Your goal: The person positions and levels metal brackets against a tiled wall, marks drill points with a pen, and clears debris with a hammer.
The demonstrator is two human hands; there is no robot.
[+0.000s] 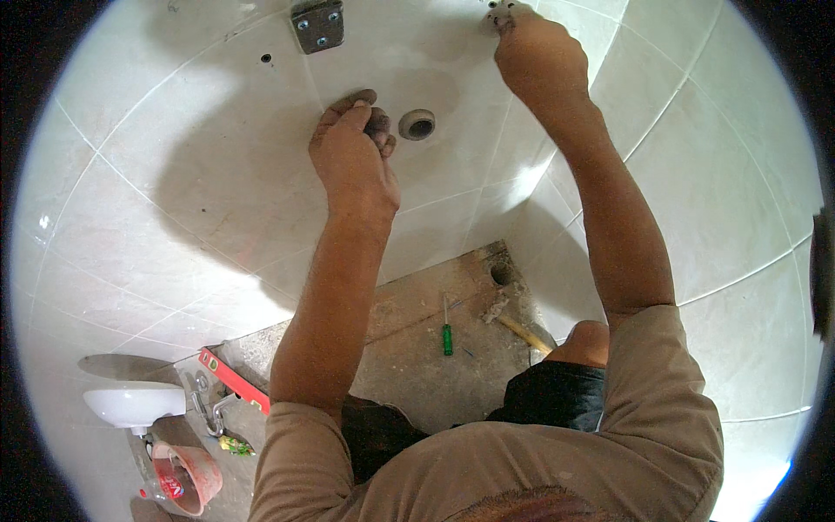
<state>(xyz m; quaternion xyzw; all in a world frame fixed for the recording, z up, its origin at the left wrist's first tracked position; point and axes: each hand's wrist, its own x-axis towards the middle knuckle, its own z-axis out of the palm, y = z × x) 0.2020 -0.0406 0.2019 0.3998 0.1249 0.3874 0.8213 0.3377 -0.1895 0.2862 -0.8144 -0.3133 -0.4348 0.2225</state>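
Note:
My left hand (355,148) is raised against the pale tiled wall (252,148), its fingers curled and pinched together. Whatever it may hold is hidden in the fingers. Just right of it, a round pipe opening (417,125) sticks out of the wall. At the top, my right hand (546,54) is closed, its fingertips at the wall around a small greyish piece that I cannot make out. Up and left of my left hand, a dark metal bracket (318,27) is fixed to the wall with several screws. A small drilled hole (266,58) lies left of the bracket.
On the rough floor below lie a green-handled screwdriver (447,339) and a hammer (524,334), near a floor hole (502,273). At lower left are a red spirit level (235,380), a chrome faucet (211,416), a white washbasin (135,404) and a pinkish bucket (203,478).

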